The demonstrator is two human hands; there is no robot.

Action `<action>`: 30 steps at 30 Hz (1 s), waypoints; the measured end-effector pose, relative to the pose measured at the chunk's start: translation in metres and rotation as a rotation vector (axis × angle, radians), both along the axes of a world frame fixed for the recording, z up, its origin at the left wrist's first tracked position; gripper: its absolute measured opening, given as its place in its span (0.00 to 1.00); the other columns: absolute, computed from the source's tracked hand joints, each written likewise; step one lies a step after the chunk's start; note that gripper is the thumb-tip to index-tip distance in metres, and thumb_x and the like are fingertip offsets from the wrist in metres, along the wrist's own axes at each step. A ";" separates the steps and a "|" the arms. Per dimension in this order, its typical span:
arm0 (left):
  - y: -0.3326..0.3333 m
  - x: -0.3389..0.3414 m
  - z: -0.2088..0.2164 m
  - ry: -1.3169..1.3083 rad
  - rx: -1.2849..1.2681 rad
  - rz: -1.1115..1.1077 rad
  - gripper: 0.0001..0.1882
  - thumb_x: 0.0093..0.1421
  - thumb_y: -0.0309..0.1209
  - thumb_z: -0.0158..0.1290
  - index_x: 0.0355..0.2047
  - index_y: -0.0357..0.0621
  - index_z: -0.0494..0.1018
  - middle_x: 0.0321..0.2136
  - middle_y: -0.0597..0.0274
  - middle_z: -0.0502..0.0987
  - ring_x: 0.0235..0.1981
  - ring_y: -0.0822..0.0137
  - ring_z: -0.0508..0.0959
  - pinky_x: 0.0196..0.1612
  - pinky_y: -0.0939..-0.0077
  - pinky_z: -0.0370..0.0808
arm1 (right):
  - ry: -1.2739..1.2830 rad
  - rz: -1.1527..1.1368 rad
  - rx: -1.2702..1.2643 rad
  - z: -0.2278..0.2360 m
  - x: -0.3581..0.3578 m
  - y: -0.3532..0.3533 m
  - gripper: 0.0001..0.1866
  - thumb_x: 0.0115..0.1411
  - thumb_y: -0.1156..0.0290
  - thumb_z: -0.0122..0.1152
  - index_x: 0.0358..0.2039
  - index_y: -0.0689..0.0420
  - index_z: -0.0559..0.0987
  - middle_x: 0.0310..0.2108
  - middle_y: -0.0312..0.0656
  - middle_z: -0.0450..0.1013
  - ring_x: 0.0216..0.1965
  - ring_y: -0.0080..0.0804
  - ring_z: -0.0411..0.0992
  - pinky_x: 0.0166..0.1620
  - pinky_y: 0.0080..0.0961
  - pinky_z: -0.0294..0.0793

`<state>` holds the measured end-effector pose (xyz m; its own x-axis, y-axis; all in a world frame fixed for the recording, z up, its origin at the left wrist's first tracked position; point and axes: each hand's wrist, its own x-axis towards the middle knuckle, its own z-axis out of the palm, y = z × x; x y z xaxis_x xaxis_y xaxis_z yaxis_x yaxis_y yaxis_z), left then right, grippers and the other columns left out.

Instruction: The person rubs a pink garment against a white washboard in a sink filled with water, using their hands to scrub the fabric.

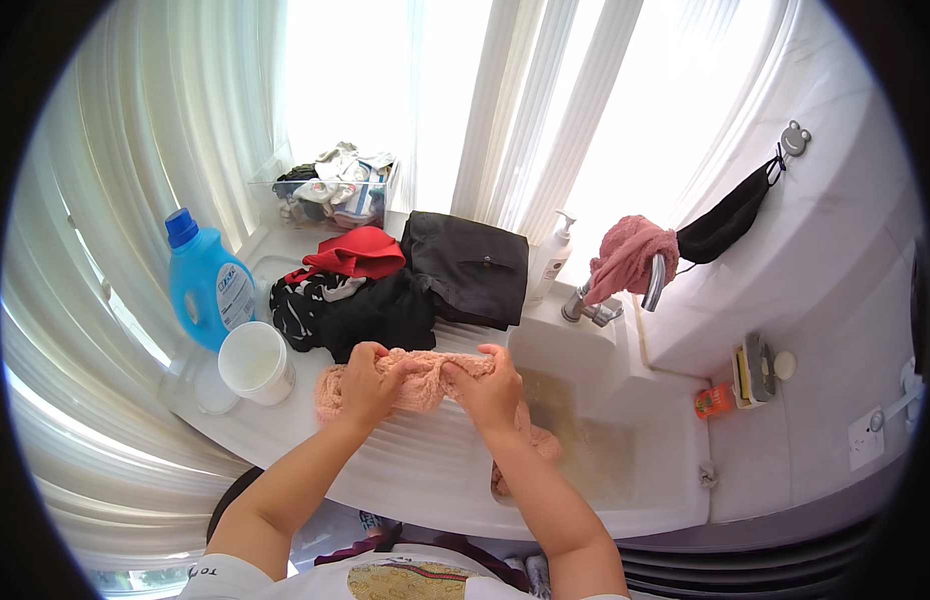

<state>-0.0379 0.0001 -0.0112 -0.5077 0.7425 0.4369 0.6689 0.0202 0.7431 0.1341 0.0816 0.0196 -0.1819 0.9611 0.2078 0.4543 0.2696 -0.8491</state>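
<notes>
A peach-pink, textured knit cloth [421,388] lies bunched across the ribbed washboard part [395,460] of a white laundry sink. My left hand [367,388] grips its left portion, the fingers curled round the fabric. My right hand [487,390] pinches the cloth farther right, thumb pressed into it. Part of the cloth trails down beneath my right forearm into the basin, where cloudy water [600,450] stands. The two hands are a short way apart, with a fold of cloth bunched between them.
Dark folded trousers [465,265], a red garment [360,253] and black clothes [375,315] lie behind my hands. At left stand a blue detergent bottle [207,280] and a white tub [255,365]. A pink towel [633,258] hangs over the tap [655,285], near a pump bottle [553,255].
</notes>
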 end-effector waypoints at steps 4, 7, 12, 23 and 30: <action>-0.039 0.002 -0.019 0.170 -0.025 0.019 0.30 0.52 0.52 0.60 0.43 0.39 0.70 0.35 0.49 0.71 0.36 0.50 0.74 0.38 0.61 0.72 | 0.464 0.313 -0.255 -0.020 -0.002 -0.002 0.42 0.50 0.51 0.70 0.60 0.58 0.65 0.57 0.56 0.64 0.60 0.43 0.64 0.61 0.38 0.61; -0.055 0.008 -0.002 0.389 -0.256 -0.105 0.34 0.49 0.53 0.62 0.48 0.40 0.70 0.37 0.48 0.71 0.39 0.50 0.73 0.41 0.60 0.72 | 0.000 0.487 -0.095 -0.039 0.041 0.015 0.49 0.49 0.51 0.69 0.66 0.55 0.57 0.65 0.55 0.54 0.67 0.49 0.51 0.65 0.39 0.54; -0.034 0.028 0.049 0.661 -0.163 -0.181 0.34 0.46 0.52 0.64 0.50 0.48 0.72 0.44 0.48 0.70 0.42 0.49 0.73 0.44 0.59 0.72 | -0.545 0.456 0.082 -0.070 0.087 0.007 0.44 0.45 0.59 0.71 0.63 0.50 0.64 0.64 0.51 0.56 0.66 0.49 0.53 0.63 0.40 0.57; -0.028 0.036 0.009 -0.163 0.060 -0.005 0.19 0.55 0.31 0.58 0.47 0.38 0.71 0.40 0.50 0.69 0.43 0.50 0.71 0.44 0.61 0.70 | 0.658 0.038 -0.256 0.023 0.024 -0.005 0.20 0.52 0.78 0.65 0.47 0.63 0.75 0.41 0.41 0.76 0.43 0.29 0.74 0.46 0.25 0.74; -0.067 0.045 0.022 0.367 -0.593 -0.325 0.23 0.54 0.46 0.58 0.36 0.35 0.76 0.31 0.45 0.76 0.35 0.47 0.76 0.37 0.57 0.73 | 0.165 0.219 -0.267 -0.051 0.008 -0.010 0.27 0.54 0.66 0.65 0.53 0.63 0.72 0.51 0.50 0.70 0.55 0.38 0.67 0.57 0.32 0.67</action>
<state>0.0066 -0.0666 0.0108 -0.1232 0.9922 0.0177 0.9110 0.1060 0.3986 0.1418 0.0721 -0.0318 -0.3742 0.9274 -0.0008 0.2615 0.1047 -0.9595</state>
